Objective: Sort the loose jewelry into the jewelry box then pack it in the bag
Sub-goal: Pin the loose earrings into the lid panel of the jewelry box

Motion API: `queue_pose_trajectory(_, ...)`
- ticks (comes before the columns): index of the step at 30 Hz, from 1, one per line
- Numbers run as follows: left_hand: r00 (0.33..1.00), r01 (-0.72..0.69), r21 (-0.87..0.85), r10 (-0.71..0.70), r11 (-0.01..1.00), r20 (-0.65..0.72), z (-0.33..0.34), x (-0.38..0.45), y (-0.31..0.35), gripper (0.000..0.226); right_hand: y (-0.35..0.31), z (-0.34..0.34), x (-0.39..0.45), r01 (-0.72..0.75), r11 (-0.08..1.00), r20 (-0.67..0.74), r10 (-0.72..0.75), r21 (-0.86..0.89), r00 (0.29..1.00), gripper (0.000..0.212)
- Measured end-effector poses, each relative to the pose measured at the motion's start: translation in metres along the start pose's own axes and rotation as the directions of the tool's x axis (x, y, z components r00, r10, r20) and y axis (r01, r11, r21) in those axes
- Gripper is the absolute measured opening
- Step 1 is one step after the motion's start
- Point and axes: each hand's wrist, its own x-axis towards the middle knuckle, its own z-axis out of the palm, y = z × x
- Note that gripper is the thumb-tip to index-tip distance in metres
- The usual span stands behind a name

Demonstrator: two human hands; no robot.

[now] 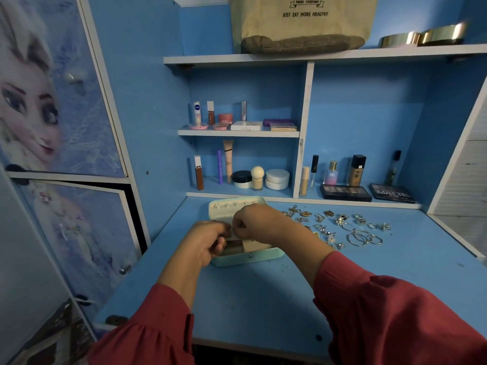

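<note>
Open mint jewelry box [247,256], loose jewelry [340,227] beside — bag [303,22] shelved

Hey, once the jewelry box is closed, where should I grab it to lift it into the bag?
Probably grip the jewelry box across its long front and back walls, from above: it is a low rectangle lying flat. Jewelry crowds its right side.

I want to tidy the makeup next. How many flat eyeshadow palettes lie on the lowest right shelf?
2. One dark palette lies in front of the foundation bottle; the other, marked MATTE, lies to its right, near the shelf's end. None seems hidden.
</note>
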Motion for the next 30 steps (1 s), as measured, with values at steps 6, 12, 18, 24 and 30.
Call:
queue_pose_trajectory(6, 1.0, -0.002, -0.003, 0.002, 1.0, -0.015, 0.001, 0.0, 0.0, 0.007, -0.001, 0.001, 0.002, -0.011, 0.999, 0.037, 0.012, -0.032, 0.999, 0.026)
queue_pose_trajectory(12, 0.999, -0.008, 0.013, 0.009, 1.0, -0.039, 0.001, 0.0, -0.001, 0.008, -0.006, 0.003, 0.011, -0.123, 0.991, 0.079, 0.127, -0.046, 0.989, 0.03)
queue_pose_trajectory(18, 0.998, -0.023, 0.024, 0.024, 0.999, -0.053, 0.002, -0.002, 0.0, 0.007, -0.007, 0.007, 0.022, -0.247, 0.969, 0.158, 0.246, -0.014, 0.956, 0.032)
queue_pose_trajectory(24, 1.0, -0.021, -0.048, 0.021, 0.999, 0.003, -0.001, -0.003, -0.001, 0.01, 0.011, 0.022, -0.002, -0.141, 0.97, -0.118, 0.166, 0.196, 0.979, 0.019)
queue_pose_trajectory(30, 0.988, 0.036, -0.178, -0.009, 0.983, 0.153, -0.008, -0.01, 0.004, 0.007, 0.069, 0.01, -0.028, -0.21, 0.848, -0.27, 0.375, 0.487, 0.887, 0.018)
